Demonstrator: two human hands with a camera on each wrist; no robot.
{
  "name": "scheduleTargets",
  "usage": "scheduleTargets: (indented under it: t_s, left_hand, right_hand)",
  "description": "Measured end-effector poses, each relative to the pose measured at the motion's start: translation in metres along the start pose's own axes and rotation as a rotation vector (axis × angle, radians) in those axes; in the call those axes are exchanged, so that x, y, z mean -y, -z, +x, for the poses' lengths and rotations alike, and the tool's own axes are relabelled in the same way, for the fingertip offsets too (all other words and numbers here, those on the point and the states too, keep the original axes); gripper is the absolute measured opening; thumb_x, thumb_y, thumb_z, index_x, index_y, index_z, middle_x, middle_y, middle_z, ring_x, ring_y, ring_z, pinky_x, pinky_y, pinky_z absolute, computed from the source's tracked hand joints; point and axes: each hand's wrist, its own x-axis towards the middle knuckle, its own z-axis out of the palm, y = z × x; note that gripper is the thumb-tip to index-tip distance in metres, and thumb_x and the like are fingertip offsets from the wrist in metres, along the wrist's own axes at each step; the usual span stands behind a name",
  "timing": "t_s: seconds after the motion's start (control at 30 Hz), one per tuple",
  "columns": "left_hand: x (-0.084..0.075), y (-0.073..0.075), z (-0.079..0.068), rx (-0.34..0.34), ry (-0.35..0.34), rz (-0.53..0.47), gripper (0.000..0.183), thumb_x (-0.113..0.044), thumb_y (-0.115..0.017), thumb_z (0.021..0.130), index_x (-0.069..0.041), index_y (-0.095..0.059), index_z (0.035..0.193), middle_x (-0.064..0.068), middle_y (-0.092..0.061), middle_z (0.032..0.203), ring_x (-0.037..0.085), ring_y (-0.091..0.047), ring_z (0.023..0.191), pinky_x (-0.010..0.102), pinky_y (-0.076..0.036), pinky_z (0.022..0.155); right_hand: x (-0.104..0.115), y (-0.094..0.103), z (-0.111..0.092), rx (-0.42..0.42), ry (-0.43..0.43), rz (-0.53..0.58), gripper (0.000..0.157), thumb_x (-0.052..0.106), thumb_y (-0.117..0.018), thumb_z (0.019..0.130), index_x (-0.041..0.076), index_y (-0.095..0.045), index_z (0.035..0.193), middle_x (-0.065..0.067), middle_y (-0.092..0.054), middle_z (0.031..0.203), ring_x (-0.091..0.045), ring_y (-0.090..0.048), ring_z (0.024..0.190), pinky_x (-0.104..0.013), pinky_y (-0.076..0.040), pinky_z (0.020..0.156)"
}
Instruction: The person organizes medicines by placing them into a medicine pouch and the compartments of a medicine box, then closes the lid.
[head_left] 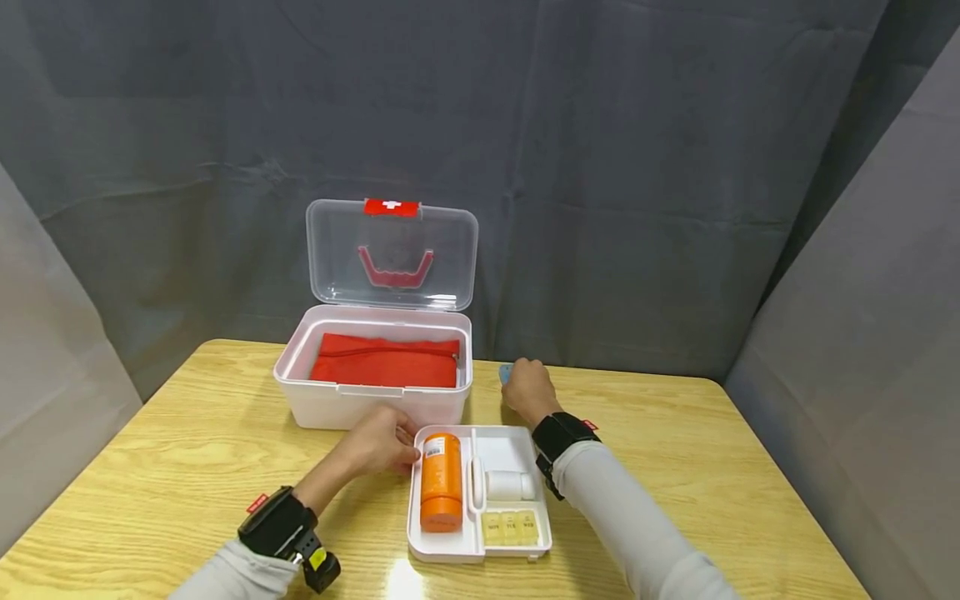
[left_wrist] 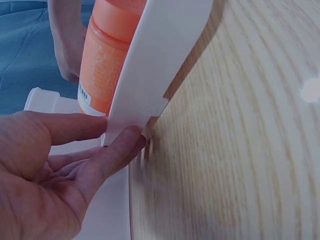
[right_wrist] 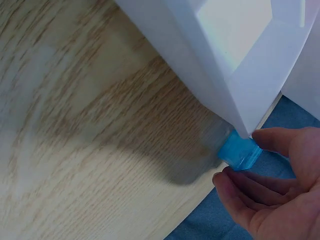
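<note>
My left hand (head_left: 378,442) pinches the left rim of a white compartment tray (head_left: 510,448), thumb and fingers on either side of the wall in the left wrist view. Lying in the tray are an orange bottle (head_left: 441,477), a small white bottle (head_left: 504,485) and a yellow pill organizer (head_left: 510,528) marked with days. Beyond the tray's far right corner, my right hand (head_left: 531,392) holds a small blue translucent object (right_wrist: 239,151) between thumb and fingers. Its clear end is partly covered by the tray corner in the right wrist view, and its kind I cannot tell.
Behind the tray stands a white first-aid box (head_left: 375,408) with a red zipped pouch (head_left: 397,367) inside. Its clear lid (head_left: 337,250) is raised, with a red handle and a red cross latch. Dark curtain (head_left: 637,208) hangs along the table's (head_left: 675,467) back edge.
</note>
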Motion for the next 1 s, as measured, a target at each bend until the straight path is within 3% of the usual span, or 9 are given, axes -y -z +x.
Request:
scheduleTargets:
  t_s: [0.37,0.67,0.83,1.0]
  left_hand:
    - [-0.004,0.001,-0.001,-0.005,-0.002,0.030,0.020,0.011,-0.073,0.080,0.014,-0.067,0.099,0.019,-0.074,0.083,0.029,-0.074,0.066,0.039,-0.063,0.062]
    - [-0.004,0.000,0.000,-0.022,0.028,0.035,0.020,0.010,-0.074,0.081,0.013,-0.068,0.100,0.017,-0.074,0.083,0.028,-0.074,0.066,0.038,-0.063,0.062]
    - [-0.003,0.000,0.000,-0.025,0.035,0.037,0.020,0.009,-0.075,0.081,0.012,-0.068,0.099,0.016,-0.073,0.082,0.028,-0.074,0.065,0.038,-0.062,0.062]
    - [-0.003,0.001,-0.001,-0.014,0.021,0.026,0.021,0.010,-0.074,0.081,0.014,-0.067,0.100,0.017,-0.074,0.082,0.030,-0.074,0.066,0.038,-0.062,0.062]
  right_hand:
    - [-0.004,0.010,-0.005,0.019,-0.008,-0.019,0.030,0.012,-0.069,0.088,-0.012,-0.066,0.107,-0.025,-0.069,0.105,-0.032,-0.066,0.092,-0.044,-0.059,0.081]
    - [-0.013,0.018,-0.010,0.015,0.004,0.059,0.030,0.010,-0.067,0.085,-0.014,-0.063,0.104,-0.028,-0.066,0.104,-0.037,-0.064,0.093,-0.044,-0.056,0.079]
    - [-0.020,0.024,-0.015,0.038,0.021,0.094,0.021,0.008,-0.066,0.083,-0.011,-0.064,0.093,-0.022,-0.064,0.092,-0.030,-0.058,0.081,-0.037,-0.052,0.070]
    - [-0.028,0.026,-0.016,0.054,0.005,0.109,0.014,0.007,-0.070,0.078,-0.001,-0.059,0.076,-0.010,-0.052,0.076,-0.024,-0.049,0.073,-0.031,-0.045,0.061]
